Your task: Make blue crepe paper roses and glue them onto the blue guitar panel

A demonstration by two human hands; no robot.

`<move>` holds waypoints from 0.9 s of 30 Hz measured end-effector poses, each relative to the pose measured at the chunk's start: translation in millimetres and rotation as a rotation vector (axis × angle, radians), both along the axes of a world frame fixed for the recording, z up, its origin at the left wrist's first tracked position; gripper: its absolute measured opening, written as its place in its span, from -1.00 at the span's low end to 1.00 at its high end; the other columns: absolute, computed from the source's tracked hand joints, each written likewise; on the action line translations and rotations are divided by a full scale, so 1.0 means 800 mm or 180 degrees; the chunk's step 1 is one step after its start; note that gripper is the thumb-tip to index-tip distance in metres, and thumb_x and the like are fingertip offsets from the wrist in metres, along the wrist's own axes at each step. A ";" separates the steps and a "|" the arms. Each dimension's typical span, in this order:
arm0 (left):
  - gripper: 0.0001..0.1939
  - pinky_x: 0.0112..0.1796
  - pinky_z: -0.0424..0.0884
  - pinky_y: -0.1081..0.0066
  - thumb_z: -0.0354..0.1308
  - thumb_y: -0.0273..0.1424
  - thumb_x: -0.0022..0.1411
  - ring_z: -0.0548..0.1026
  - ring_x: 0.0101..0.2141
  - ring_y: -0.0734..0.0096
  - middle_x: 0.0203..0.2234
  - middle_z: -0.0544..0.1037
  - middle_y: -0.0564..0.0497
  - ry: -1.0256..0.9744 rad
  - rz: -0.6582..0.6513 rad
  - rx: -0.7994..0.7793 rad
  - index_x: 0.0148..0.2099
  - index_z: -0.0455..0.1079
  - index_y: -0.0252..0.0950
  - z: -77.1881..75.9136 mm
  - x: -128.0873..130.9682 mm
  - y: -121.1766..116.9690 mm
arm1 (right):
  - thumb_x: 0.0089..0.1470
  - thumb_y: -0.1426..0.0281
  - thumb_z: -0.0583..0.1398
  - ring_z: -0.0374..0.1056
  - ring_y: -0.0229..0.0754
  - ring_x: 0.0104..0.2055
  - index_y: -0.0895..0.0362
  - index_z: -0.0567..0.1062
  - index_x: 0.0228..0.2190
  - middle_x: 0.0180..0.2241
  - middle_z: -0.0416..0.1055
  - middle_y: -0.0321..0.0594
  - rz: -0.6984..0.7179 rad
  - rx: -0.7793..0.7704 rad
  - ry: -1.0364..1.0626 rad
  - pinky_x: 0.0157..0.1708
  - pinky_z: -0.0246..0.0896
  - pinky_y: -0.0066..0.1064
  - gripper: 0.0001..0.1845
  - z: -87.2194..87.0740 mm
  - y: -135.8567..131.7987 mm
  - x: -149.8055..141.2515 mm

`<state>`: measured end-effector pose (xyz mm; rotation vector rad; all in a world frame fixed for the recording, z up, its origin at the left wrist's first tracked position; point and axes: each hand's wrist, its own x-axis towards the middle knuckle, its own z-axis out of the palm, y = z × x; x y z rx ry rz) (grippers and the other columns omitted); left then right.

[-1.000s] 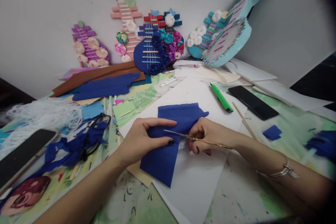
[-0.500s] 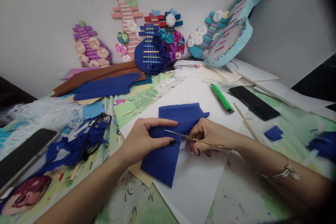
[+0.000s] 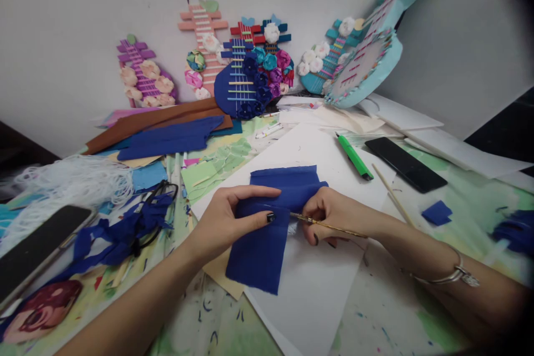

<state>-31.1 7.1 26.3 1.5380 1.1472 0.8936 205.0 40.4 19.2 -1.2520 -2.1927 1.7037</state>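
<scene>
A piece of dark blue crepe paper [image 3: 261, 256] lies over white paper in front of me. My left hand [image 3: 227, 214] holds its left side, the thumb on top and the index finger stretched along it. In my right hand [image 3: 327, 214] is a slim pair of gold-handled scissors [image 3: 334, 227], seen nearly edge-on. Their blades point left and go in at the blue paper's right edge, where the tips are hidden. Above the blades, part of the blue paper is raised in a fold between my hands.
A green cutter [image 3: 354, 156], a wooden stick [image 3: 392, 194] and a black phone [image 3: 404, 164] lie to the right. On the left are blue scraps [image 3: 112, 239], white string [image 3: 75, 183] and another phone [image 3: 41, 250]. Decorated paper guitars [image 3: 236, 86] lean against the wall.
The scissors' blades, bare above the blue paper earlier, are now mostly covered by it. The paper's lower part has shifted slightly to the right; both hands stay almost in place.
</scene>
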 end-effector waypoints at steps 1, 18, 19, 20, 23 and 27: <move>-0.69 -0.27 0.44 0.53 0.32 -0.34 0.04 0.54 -0.23 0.40 -0.21 0.61 0.07 -0.0028 -0.0013 0.0039 -0.11 0.53 -0.11 0.000 -0.001 0.001 | -0.13 0.31 0.29 0.11 -0.41 -0.73 0.22 0.51 -0.56 -0.75 0.29 -0.35 -0.0010 0.0026 0.0012 -0.75 -0.05 -0.57 -0.80 -0.001 0.001 0.001; -0.74 -0.35 0.43 0.46 0.26 -0.27 0.08 0.53 -0.29 0.34 -0.28 0.61 0.00 0.0585 0.0599 0.0249 -0.15 0.54 -0.19 0.008 -0.004 0.003 | -0.15 0.13 0.32 0.15 -0.37 -0.61 0.22 0.51 -0.47 -0.61 0.31 -0.32 -0.0051 0.0164 0.0666 -0.61 0.05 -0.52 -0.63 -0.008 0.012 0.008; -0.74 -0.34 0.43 0.47 0.25 -0.28 0.10 0.53 -0.28 0.35 -0.26 0.61 0.01 0.0538 0.0543 0.0256 -0.13 0.54 -0.17 0.008 -0.004 0.003 | -0.15 0.12 0.32 0.16 -0.37 -0.60 0.23 0.51 -0.47 -0.61 0.30 -0.33 -0.0051 0.0147 0.0742 -0.61 0.06 -0.52 -0.61 -0.007 0.012 0.009; -0.74 -0.33 0.44 0.48 0.24 -0.30 0.11 0.53 -0.27 0.37 -0.24 0.60 0.02 0.0488 0.0504 0.0243 -0.12 0.53 -0.16 0.008 -0.005 0.003 | -0.15 0.10 0.32 0.16 -0.37 -0.60 0.23 0.50 -0.46 -0.61 0.29 -0.33 -0.0050 0.0133 0.0780 -0.61 0.07 -0.52 -0.59 -0.007 0.012 0.009; -0.71 -0.27 0.44 0.50 0.28 -0.36 0.07 0.53 -0.24 0.39 -0.21 0.59 0.04 0.0353 0.0429 0.0198 -0.10 0.52 -0.15 0.009 -0.004 0.002 | -0.13 0.06 0.30 0.17 -0.36 -0.60 0.23 0.51 -0.44 -0.62 0.27 -0.34 -0.0008 0.0146 0.0689 -0.61 0.06 -0.52 -0.55 -0.006 0.012 0.012; -0.61 -0.27 0.46 0.49 0.34 -0.41 -0.02 0.53 -0.23 0.37 -0.21 0.59 0.02 0.0146 0.0372 0.0060 -0.07 0.51 -0.18 0.009 -0.002 0.001 | -0.08 0.06 0.27 0.18 -0.36 -0.58 0.24 0.51 -0.45 -0.60 0.32 -0.30 0.0163 0.0219 0.0471 -0.61 0.02 -0.51 -0.55 -0.006 0.012 0.016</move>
